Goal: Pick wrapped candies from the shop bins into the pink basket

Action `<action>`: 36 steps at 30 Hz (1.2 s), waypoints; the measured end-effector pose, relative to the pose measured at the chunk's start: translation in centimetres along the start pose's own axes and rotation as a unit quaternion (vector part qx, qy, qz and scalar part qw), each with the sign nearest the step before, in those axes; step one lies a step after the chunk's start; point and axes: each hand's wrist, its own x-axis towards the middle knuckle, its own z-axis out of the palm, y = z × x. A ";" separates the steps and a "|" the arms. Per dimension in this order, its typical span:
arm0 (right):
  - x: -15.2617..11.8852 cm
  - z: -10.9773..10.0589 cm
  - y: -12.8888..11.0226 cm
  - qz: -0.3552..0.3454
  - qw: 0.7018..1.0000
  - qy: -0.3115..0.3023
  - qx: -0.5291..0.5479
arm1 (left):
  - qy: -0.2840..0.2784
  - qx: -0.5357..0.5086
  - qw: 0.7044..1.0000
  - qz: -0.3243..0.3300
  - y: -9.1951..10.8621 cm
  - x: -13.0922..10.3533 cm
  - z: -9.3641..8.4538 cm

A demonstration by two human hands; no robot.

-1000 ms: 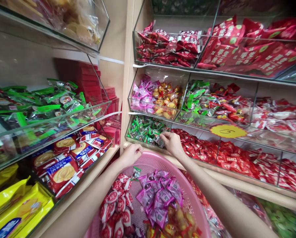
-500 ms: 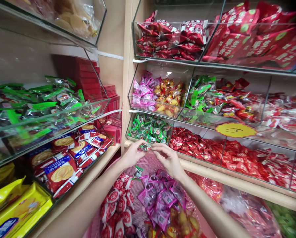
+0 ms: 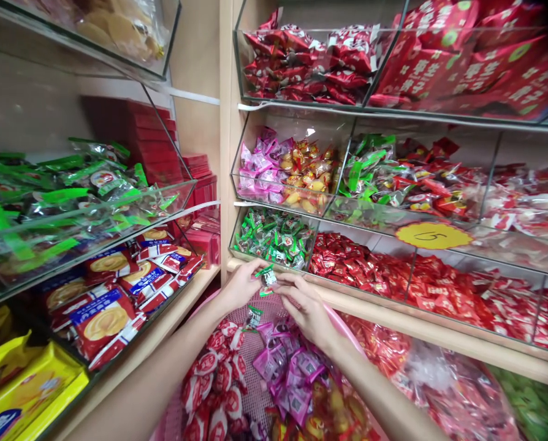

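Between my two hands is a green-and-clear wrapped candy [image 3: 268,278]. My left hand [image 3: 244,285] pinches its left side, and the fingers of my right hand [image 3: 304,301] close on its right side. Both hands are over the far end of a pink mesh basket [image 3: 350,331]. In the basket lie red-and-white candies [image 3: 214,373], purple packets [image 3: 292,367], yellow-orange pieces [image 3: 331,407] and one green-wrapped candy [image 3: 252,318]. Just beyond my hands, a clear bin holds similar green candies [image 3: 276,236].
Red candies [image 3: 347,260] fill bins along the lower right shelf [image 3: 393,315]. A yellow price tag [image 3: 433,235] hangs above them. At the left, clear bins hold green packets [image 3: 94,177], biscuits [image 3: 103,318] and yellow packs [image 3: 35,392]. Plastic bags [image 3: 453,380] sit below right.
The candy between my hands shows more of its green wrapper, and my right hand has moved slightly down and left. The whole view has shifted a little.
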 end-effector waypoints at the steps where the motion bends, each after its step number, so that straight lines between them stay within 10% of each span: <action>1: 0.0 0.0 0.0 -0.003 1.000 -0.001 -0.003 | -0.003 0.004 1.000 0.001 0.0 0.0 0.0; 24: -0.7 0.8 -0.1 0.019 1.000 -0.006 0.009 | -0.014 0.050 0.998 -0.031 -0.1 -0.1 0.0; 36: -1.0 2.0 -0.5 0.274 0.939 -0.017 0.208 | 0.012 0.048 0.998 -0.035 -0.5 0.4 -0.4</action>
